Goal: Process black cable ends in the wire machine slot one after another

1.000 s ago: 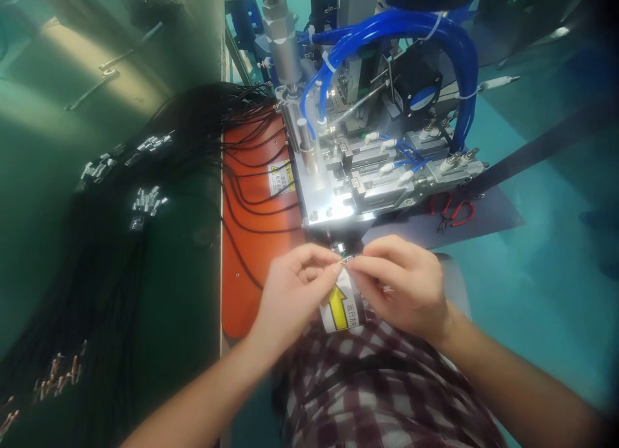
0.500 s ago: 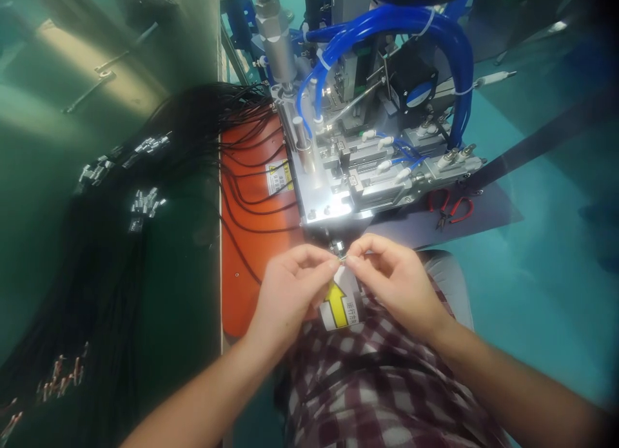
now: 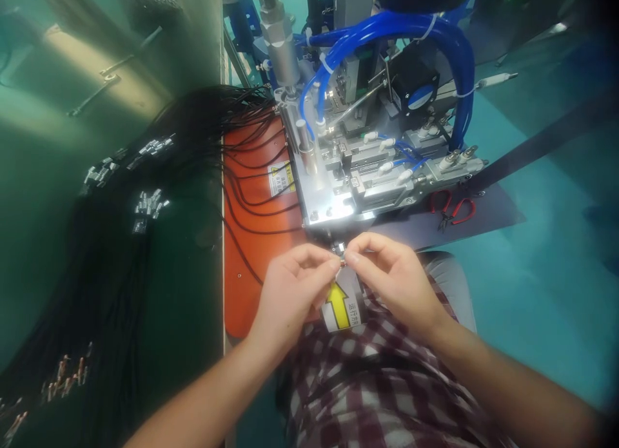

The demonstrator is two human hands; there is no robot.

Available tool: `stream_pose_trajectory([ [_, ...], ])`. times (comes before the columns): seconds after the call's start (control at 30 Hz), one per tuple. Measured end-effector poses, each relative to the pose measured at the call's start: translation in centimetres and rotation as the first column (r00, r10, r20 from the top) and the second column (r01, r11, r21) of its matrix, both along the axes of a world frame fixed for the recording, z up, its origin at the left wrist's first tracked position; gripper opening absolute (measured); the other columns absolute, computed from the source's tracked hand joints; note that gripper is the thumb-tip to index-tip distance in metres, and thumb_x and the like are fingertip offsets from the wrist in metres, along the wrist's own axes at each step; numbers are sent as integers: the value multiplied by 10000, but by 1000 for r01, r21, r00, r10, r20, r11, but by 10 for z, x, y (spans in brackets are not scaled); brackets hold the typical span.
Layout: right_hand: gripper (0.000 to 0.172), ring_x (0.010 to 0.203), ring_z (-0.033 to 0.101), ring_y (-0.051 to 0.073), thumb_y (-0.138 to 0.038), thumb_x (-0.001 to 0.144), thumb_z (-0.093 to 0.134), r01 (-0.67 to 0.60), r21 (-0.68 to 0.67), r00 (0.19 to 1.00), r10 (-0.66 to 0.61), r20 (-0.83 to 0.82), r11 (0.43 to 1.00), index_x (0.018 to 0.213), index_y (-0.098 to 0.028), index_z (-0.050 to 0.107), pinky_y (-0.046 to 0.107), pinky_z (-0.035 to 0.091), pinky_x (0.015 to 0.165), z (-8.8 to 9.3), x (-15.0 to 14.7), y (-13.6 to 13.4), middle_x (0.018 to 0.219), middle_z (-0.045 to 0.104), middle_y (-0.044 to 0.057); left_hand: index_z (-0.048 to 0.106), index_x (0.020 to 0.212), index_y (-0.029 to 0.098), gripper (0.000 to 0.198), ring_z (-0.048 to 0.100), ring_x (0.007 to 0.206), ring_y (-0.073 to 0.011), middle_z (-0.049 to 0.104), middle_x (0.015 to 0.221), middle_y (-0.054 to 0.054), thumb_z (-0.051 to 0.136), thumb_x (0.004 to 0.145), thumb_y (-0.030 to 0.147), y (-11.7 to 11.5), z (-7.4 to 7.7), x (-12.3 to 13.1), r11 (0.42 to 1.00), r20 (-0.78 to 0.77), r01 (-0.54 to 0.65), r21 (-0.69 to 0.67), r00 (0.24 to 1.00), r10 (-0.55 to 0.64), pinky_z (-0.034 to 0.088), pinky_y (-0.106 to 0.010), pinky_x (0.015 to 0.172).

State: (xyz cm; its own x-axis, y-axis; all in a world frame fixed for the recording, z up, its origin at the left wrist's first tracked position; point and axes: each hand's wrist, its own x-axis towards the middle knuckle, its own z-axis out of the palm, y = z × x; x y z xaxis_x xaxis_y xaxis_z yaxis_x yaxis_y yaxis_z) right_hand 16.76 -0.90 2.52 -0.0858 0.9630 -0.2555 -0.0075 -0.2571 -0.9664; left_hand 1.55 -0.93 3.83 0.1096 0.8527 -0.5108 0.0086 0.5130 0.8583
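My left hand is closed in a pinch just in front of the machine. One black cable runs over the orange board and passes under this hand, and a tiny copper-coloured wire end shows at its fingertips. My right hand is pinched too, its thumb and forefinger meeting the left fingertips at the wire end. What the right fingers grip is mostly hidden. Right behind the fingertips is a small shiny metal piece at the machine's front. Below them lies a white label with a yellow arrow.
The metal machine with blue air hoses stands ahead. Several black cables lie across the orange board. Bundled black cables with metal connectors and copper ends rest on the left. Red-handled pliers lie on the right.
The copper-coloured wire end shows a little more between the fingertips. Both hands keep their pinch in nearly the same place; the view has shifted slightly.
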Motion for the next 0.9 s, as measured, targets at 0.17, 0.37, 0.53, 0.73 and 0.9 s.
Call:
stream_pose_trajectory([
  [0.17, 177, 431, 277, 61, -315, 841, 613, -26, -60, 997, 22, -79, 998, 745, -176, 557, 188, 233, 388, 2, 1, -1, 495, 356, -85, 624, 757, 177, 174, 329, 398, -31, 427, 416, 70, 694, 805, 329, 1, -1, -1, 1000, 31, -12, 20, 999, 12, 292, -152, 436],
  [0.37, 118, 469, 376, 92, -291, 815, 632, -14, 21, 999, 15, -46, 1000, 796, -179, 600, 218, 331, 430, 0, -1, 0, 534, 442, -56, 604, 752, 184, 200, 311, 387, -44, 419, 415, 72, 692, 808, 356, 0, -1, 0, 1000, 13, -9, -8, 1000, 10, 266, -160, 395],
  [0.53, 117, 573, 488, 125, -273, 777, 650, 18, 59, 999, -20, 35, 998, 733, -170, 615, 241, 383, 485, 1, -4, 1, 675, 580, 12, 597, 745, 191, 225, 294, 375, -52, 410, 413, 75, 696, 805, 385, -2, -2, 0, 1000, -20, 8, -1, 1000, -8, 247, -165, 361],
  [0.73, 143, 522, 433, 98, -294, 750, 674, 30, -62, 997, -35, -70, 998, 722, -160, 633, 223, 322, 435, 2, -2, 3, 649, 573, 2, 610, 762, 185, 183, 377, 434, -40, 460, 479, 61, 701, 818, 334, -4, -3, -1, 998, 14, -17, 55, 1000, 17, 322, -153, 448],
  [0.9, 148, 436, 265, 57, -278, 704, 695, 33, -135, 973, -63, -224, 990, 684, -164, 604, 209, 209, 410, -1, -5, 3, 486, 392, -84, 610, 765, 181, 175, 378, 438, -46, 437, 460, 63, 698, 819, 324, -4, -4, 0, 998, 35, -20, 56, 999, 18, 331, -160, 459],
])
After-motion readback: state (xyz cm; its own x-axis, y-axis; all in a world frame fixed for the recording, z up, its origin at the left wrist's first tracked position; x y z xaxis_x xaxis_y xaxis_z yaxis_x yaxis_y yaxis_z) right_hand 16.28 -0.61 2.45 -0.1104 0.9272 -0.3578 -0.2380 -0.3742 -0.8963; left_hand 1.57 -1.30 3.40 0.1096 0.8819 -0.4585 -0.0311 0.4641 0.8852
